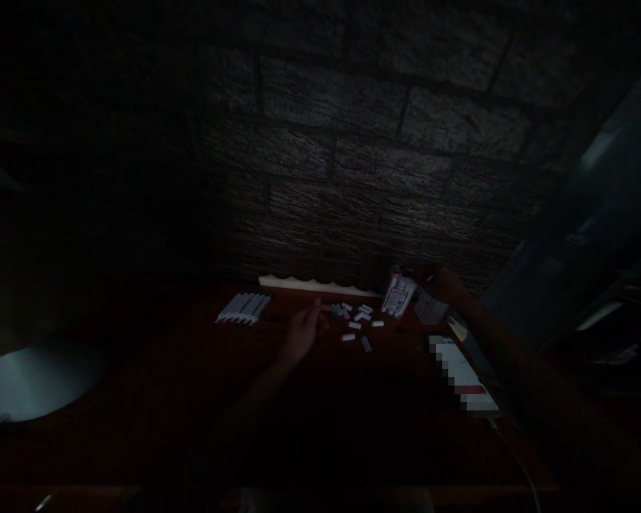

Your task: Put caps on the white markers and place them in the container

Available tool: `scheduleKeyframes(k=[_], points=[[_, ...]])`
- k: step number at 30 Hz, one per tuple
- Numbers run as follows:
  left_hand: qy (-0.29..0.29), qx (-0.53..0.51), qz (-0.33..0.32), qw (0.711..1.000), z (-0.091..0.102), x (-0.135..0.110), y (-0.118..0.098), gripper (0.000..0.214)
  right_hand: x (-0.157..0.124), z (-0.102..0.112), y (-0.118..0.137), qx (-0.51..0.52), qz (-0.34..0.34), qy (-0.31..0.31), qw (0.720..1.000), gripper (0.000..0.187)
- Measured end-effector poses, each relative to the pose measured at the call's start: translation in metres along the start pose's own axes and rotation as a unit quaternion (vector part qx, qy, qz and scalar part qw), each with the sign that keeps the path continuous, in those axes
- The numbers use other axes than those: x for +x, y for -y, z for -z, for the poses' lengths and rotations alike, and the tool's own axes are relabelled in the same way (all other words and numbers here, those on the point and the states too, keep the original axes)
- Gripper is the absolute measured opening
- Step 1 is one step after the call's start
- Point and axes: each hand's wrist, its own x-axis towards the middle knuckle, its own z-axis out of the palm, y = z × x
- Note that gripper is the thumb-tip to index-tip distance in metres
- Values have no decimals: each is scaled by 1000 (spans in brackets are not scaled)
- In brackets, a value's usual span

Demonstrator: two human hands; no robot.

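My left hand (pixel 300 333) is low over the dark wooden table, at the left side of a loose pile of small white marker caps (pixel 355 325) with coloured ends. Its forefinger points toward the caps, and I see nothing held in it. At the back right, my right hand (pixel 444 285) is closed, with a small pale spot at its fingertips too dark to name. Just left of it stands a clear pack of markers (pixel 398 293) with a printed label. Below that hand is a clear plastic piece (pixel 431 308). Several white markers (pixel 244 308) lie side by side farther left.
A phone (pixel 464 377) with a lit, blurred screen lies at the right, its cable running toward the front edge. A wavy white strip (pixel 318 285) lies along the brick wall (pixel 320 157). At the far left is a pale rounded object (pixel 37 385). The scene is very dark.
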Motion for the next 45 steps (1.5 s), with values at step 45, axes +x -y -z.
scheduleKeyframes(k=[45], points=[[15, 658, 15, 753, 39, 14, 4, 43, -99, -111, 93, 283, 153, 3, 947, 15]])
